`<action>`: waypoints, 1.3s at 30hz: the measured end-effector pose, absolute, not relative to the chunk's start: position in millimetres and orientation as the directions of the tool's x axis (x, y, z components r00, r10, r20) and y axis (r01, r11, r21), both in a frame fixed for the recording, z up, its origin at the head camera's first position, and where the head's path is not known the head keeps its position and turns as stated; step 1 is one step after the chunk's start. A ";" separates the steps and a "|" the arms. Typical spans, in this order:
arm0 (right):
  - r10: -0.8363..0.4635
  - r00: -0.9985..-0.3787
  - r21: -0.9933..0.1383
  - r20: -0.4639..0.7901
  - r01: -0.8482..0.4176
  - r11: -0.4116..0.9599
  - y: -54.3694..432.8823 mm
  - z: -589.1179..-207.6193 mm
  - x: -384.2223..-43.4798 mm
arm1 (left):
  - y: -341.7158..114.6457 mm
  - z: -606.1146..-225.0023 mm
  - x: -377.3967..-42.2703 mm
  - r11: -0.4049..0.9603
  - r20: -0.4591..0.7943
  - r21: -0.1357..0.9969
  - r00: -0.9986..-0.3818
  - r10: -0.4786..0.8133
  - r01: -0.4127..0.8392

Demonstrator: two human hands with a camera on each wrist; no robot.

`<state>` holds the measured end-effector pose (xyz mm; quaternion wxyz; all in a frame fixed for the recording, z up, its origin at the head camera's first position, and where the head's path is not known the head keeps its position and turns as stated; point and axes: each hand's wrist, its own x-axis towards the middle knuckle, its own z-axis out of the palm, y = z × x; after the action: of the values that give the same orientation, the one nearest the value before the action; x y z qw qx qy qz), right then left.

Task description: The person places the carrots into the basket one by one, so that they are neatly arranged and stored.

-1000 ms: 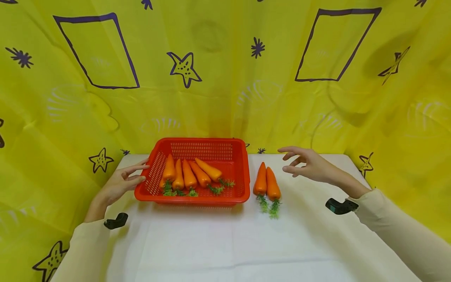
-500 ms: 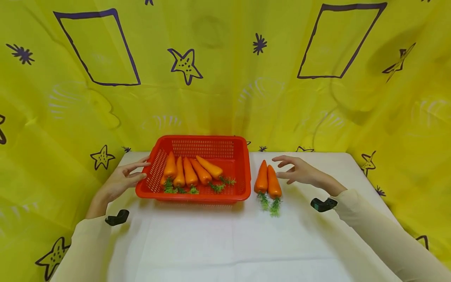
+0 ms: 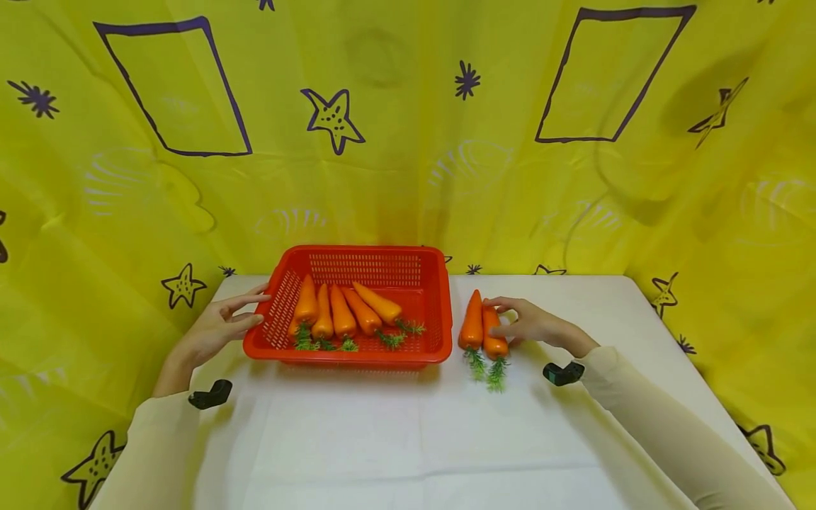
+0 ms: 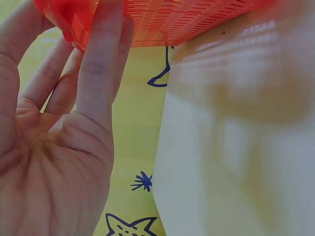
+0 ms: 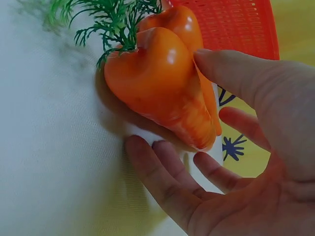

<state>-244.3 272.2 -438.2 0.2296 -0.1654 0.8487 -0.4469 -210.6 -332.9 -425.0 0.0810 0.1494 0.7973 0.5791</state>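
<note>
Inside the red plastic basket (image 3: pixel 363 360), several orange carrots (image 3: pixel 344 315) with green leafy tops lie together. My left hand (image 3: pixel 219 329) holds the basket's left rim, with fingers and thumb at its edge. Two more carrots lie side by side on the white cloth, right of the basket. Over the nearer one, the right carrot (image 3: pixel 494 343), is my right hand (image 3: pixel 532 322), its fingers bent and spread. In the right wrist view the thumb (image 5: pixel 211 59) meets the carrots' upper side, while the other fingers stand apart below. The left carrot (image 3: pixel 472 322) lies just beyond.
A white cloth (image 3: pixel 357 439) covers the table. Yellow curtains (image 3: pixel 382 191) with dark starfish drawings hang close behind it and along both sides. Dark wrist cameras (image 3: pixel 564 373) sit on both sleeves.
My right hand has moved left and down from beside the two carrots onto the right one. The left hand stays at the basket's rim, and the basket has not moved.
</note>
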 end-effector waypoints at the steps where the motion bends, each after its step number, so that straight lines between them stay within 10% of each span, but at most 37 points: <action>1: -0.485 -0.840 -0.834 -0.243 -0.074 0.547 271.9 -438.5 -244.4 | -332.8 -424.7 -210.5 0.284 0.043 0.948 -0.943 0.330 0.142; 39: -0.501 -0.803 -0.846 -0.324 0.009 0.534 271.3 -416.6 -239.6 | -330.2 -420.9 -207.0 0.288 0.030 0.948 -0.941 0.337 0.134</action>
<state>-239.6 271.3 -416.6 0.2771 -0.1480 0.8307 -0.4596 -207.0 -330.2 -420.9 0.0879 0.1477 0.7976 0.5782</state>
